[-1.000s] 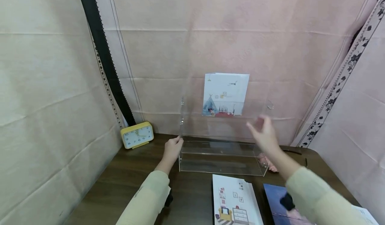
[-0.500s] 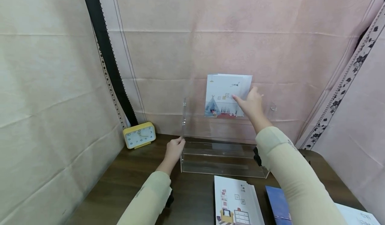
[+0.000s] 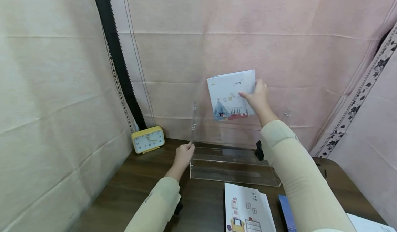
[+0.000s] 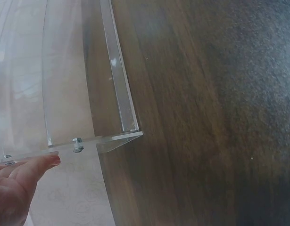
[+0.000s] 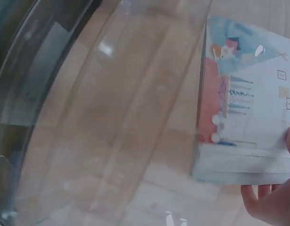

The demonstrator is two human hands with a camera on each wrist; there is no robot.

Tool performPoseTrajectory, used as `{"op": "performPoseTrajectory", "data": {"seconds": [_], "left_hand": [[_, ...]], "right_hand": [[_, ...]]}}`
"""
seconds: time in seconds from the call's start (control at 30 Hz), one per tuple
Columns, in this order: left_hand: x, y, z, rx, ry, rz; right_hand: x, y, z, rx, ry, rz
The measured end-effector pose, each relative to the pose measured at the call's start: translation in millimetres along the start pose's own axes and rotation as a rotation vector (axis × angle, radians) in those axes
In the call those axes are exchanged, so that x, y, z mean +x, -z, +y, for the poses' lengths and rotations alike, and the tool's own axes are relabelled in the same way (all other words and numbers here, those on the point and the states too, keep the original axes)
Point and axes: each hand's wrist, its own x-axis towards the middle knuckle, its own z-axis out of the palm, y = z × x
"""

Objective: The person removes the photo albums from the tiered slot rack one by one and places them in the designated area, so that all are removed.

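My right hand (image 3: 260, 98) grips a white illustrated book (image 3: 229, 87) by its right edge, thumb in front and fingers behind. Its cover has a blue tent and a red strip. The book is tilted, at the upper level of a clear acrylic rack (image 3: 232, 171). In the right wrist view, the book (image 5: 248, 99) shows its thick edge, with the hand (image 5: 277, 197) at the lower right. My left hand (image 3: 183, 155) holds the rack's left side panel. The left wrist view shows this hand (image 4: 17, 186) against the bolted clear panel (image 4: 93, 142); some fingers are hidden.
A yellow alarm clock (image 3: 148, 139) stands left of the rack. In front lie white illustrated books (image 3: 248, 204), a blue book (image 3: 286, 211) and a white one (image 3: 366, 223), both partly behind the right sleeve. Pale cloth (image 3: 235, 53) hangs behind the brown table (image 3: 124, 194).
My right hand has moved left to the upright book and taken hold of it; the book now tilts. The left hand keeps its place on the rack. The head view has shifted slightly.
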Motion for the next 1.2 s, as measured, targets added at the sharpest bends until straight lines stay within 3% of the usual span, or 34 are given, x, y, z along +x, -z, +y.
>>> {"op": "performPoseTrajectory", "data": {"seconds": [0.27,0.6,0.77,1.0,1.1,1.2], "left_hand": [[-1.0,-5.1,5.0,0.012,-0.009,-0.017],[-1.7,-5.7,3.8,0.023,-0.007,-0.018],[-1.8,-6.9,4.7,0.017,0.001,-0.016],[-1.2,-6.7,3.4,0.001,0.001,-0.008],[-1.6,-4.1,3.0,0.0,0.001,-0.001],[-1.1,-1.6,0.0,0.009,0.008,-0.01]], "right_hand": [[4.2,-10.4,-19.9,0.11,0.097,-0.095],[0.2,-9.6,-27.5,0.104,0.155,-0.059],[2.2,-8.2,-42.0,0.01,0.196,-0.049],[1.5,0.6,-65.0,-0.086,0.276,0.027],[-3.3,6.0,-75.0,-0.068,0.313,0.095],[-11.9,12.5,-81.0,0.042,0.365,0.16]]}}
